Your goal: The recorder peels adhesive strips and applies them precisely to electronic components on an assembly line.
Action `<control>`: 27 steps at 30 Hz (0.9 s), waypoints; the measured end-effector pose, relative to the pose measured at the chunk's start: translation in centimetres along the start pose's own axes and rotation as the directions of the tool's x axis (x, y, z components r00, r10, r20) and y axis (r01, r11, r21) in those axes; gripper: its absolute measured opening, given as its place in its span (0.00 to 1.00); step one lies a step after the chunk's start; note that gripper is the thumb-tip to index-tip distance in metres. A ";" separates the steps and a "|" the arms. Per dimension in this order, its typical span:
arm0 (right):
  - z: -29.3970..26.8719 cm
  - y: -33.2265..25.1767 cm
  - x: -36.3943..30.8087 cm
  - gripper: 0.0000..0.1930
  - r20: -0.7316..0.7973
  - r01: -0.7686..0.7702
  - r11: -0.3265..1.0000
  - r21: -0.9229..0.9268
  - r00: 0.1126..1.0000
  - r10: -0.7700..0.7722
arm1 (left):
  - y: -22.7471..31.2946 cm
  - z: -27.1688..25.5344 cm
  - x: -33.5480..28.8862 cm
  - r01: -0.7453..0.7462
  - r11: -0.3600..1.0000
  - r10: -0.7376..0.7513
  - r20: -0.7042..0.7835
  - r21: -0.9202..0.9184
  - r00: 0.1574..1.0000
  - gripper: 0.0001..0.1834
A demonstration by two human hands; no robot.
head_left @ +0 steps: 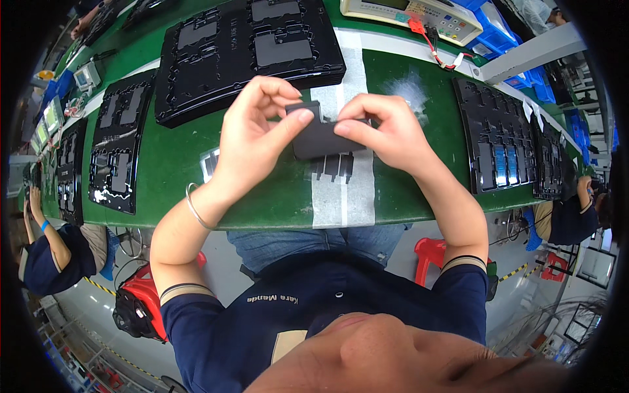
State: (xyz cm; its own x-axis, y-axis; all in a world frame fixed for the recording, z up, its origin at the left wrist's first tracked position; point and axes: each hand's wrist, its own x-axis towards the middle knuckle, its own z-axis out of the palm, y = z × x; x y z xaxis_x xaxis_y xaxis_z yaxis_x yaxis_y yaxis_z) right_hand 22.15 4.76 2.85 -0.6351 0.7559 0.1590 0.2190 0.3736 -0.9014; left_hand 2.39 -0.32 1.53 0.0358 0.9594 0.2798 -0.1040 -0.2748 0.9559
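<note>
Black flat part (322,139) held between both hands above the green counter (262,196).
I saw the left hand (252,141) and right hand (386,131) pinching it by thumbs and fingers (298,118); small dark pieces (333,166) lay just beneath, a stack of black moulded trays (246,52) farther back.

Flat dark grey rectangular plastic part (321,139), matte, held in the air above the green worktop (406,190), over the pale strip that runs toward the near edge. Long side roughly level, slightly tilted down to the left. Small raised black tab (303,108) at its upper left corner. Left hand (252,134) pinches that left end, thumb across the top face; right hand (383,131) grips the right end.
</note>
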 end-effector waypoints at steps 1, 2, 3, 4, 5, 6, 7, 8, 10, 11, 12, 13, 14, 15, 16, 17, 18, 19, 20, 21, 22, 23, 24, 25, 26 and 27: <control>0.0 0.1 -0.3 0.08 -0.044 0.081 0.996 -0.044 0.996 -0.083 | -0.2 0.4 -0.2 0.004 0.994 -0.004 0.003 -0.107 1.000 0.12; 0.1 0.1 -0.6 0.08 -0.043 0.073 0.997 -0.041 0.996 -0.075 | 0.0 0.9 -0.7 0.100 0.979 -0.091 0.059 -0.178 0.994 0.10; 0.2 0.2 -0.8 0.07 -0.061 0.129 0.990 -0.063 0.989 -0.133 | 0.2 1.3 -1.0 0.199 0.949 -0.174 0.120 -0.244 0.977 0.09; 0.3 0.1 -1.0 0.06 -0.078 0.185 0.979 -0.083 0.978 -0.192 | 0.2 0.7 -1.2 0.296 0.955 -0.281 0.226 -0.035 0.933 0.07; 0.4 0.0 -1.3 0.06 -0.077 0.177 0.981 -0.077 0.980 -0.183 | 0.1 0.4 -1.3 0.233 0.964 -0.262 0.328 0.124 0.908 0.10; 0.3 -0.2 -1.5 0.05 -0.047 0.137 0.990 -0.024 0.989 -0.138 | 0.0 0.4 -1.4 0.265 0.961 -0.276 0.355 0.080 0.893 0.12; 0.1 -0.2 -1.6 0.05 -0.012 0.096 0.995 0.029 0.995 -0.096 | 0.0 0.5 -1.5 0.299 0.954 -0.290 0.379 0.036 0.879 0.13; -0.1 -0.1 -1.7 0.06 0.044 0.041 0.994 0.105 0.998 -0.046 | 0.0 0.6 -1.6 0.311 0.950 -0.302 0.374 0.035 0.877 0.13; 0.1 -0.2 -1.7 0.07 0.069 -0.069 0.956 0.286 0.996 0.051 | 0.1 0.8 -1.6 0.397 0.918 -0.370 0.411 0.023 0.833 0.15; 0.1 -0.3 -1.7 0.08 0.102 -0.165 0.880 0.446 0.986 0.134 | 0.1 0.8 -1.7 0.405 0.914 -0.377 0.413 0.021 0.829 0.15; 0.0 -0.4 -1.6 0.10 0.150 -0.211 0.871 0.443 0.976 0.160 | 0.0 0.8 -1.7 0.410 0.912 -0.373 0.439 0.012 0.817 0.15; 0.0 -0.3 -1.6 0.10 0.148 -0.217 0.869 0.445 0.975 0.167 | 0.0 0.9 -1.8 0.414 0.910 -0.367 0.466 0.002 0.805 0.15; 0.0 -0.2 -1.5 0.12 0.188 -0.254 0.861 0.441 0.964 0.188 | 0.1 1.0 -1.8 0.434 0.901 -0.385 0.466 0.003 0.797 0.15; 0.0 -0.2 -1.5 0.14 0.228 -0.289 0.853 0.435 0.952 0.207 | 0.1 1.2 -1.8 0.436 0.900 -0.386 0.470 0.002 0.794 0.15; -0.1 -0.1 -1.4 0.14 0.228 -0.289 0.852 0.435 0.952 0.207 | 0.2 1.3 -1.8 0.457 0.889 -0.407 0.460 0.002 0.789 0.15; -0.1 0.0 -1.3 0.13 0.261 -0.345 0.828 0.443 0.933 0.249 | 0.2 1.3 -1.9 0.477 0.879 -0.426 0.451 0.002 0.784 0.15; -0.1 -0.1 -1.3 0.12 0.295 -0.398 0.800 0.448 0.911 0.288 | 0.2 1.3 -1.9 0.475 0.880 -0.426 0.450 0.003 0.785 0.15; -0.1 -0.1 -1.4 0.12 0.293 -0.397 0.802 0.447 0.911 0.289 | 0.2 1.3 -1.9 0.453 0.891 -0.414 0.465 0.029 0.783 0.15; 0.0 -0.1 -1.4 0.11 0.308 -0.397 0.791 0.465 0.910 0.276 | 0.1 1.3 -1.9 0.429 0.901 -0.401 0.479 0.055 0.781 0.15; 0.1 0.0 -1.4 0.11 0.323 -0.397 0.781 0.482 0.909 0.263 | 0.1 1.2 -1.8 0.427 0.903 -0.398 0.479 0.054 0.782 0.15; 0.2 0.1 -1.5 0.11 0.323 -0.397 0.782 0.481 0.909 0.262 | 0.2 1.2 -1.8 0.439 0.896 -0.415 0.491 0.072 0.766 0.15; 0.2 0.3 -1.5 0.10 0.334 -0.385 0.798 0.464 0.910 0.244 | 0.2 1.2 -1.8 0.451 0.888 -0.431 0.502 0.090 0.749 0.15; 0.3 0.4 -1.5 0.09 0.346 -0.372 0.813 0.448 0.911 0.226 | 0.2 1.2 -1.8 0.449 0.889 -0.429 0.502 0.089 0.751 0.15; 0.2 0.4 -1.5 0.09 0.347 -0.371 0.814 0.446 0.911 0.225 | 0.2 1.2 -1.9 0.441 0.893 -0.421 0.521 0.094 0.742 0.15; 0.0 0.4 -1.5 0.10 0.338 -0.321 0.861 0.395 0.922 0.189 | 0.2 1.2 -1.9 0.433 0.896 -0.414 0.539 0.098 0.734 0.15; -0.1 0.4 -1.5 0.10 0.332 -0.269 0.901 0.341 0.931 0.152 | 0.3 1.2 -2.0 0.432 0.897 -0.413 0.538 0.098 0.735 0.15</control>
State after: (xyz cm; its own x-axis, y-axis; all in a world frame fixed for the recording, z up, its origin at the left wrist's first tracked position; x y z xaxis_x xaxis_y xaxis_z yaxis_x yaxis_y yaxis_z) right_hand 23.24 3.83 2.29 -0.8037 0.5823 -0.1225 0.1149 -0.0501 -0.9921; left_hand 3.50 -2.34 1.34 0.6036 0.7848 -0.1407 0.0193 0.1620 0.9866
